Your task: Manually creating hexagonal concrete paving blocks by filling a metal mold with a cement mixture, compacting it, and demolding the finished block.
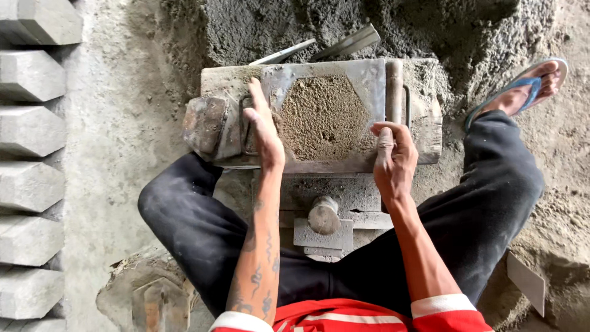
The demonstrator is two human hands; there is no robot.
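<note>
Sandy mix fills the grey hexagonal steel mould (324, 117); our left hand (265, 132) sweeps it flat, grip open, right hand (393, 157) bracing the near rim, fingers loosely curled. Level evenly into corners.

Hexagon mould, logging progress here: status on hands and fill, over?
Left hand open, edge on sandy mix. Right hand on metal mould rim. Mould full. Nothing in the way.

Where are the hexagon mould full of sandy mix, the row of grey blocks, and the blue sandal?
hexagon mould (369, 77): head view, bare metal plate corner.
grey blocks (27, 129): head view, top face of one block.
blue sandal (530, 86): head view, strap over the foot.
</note>
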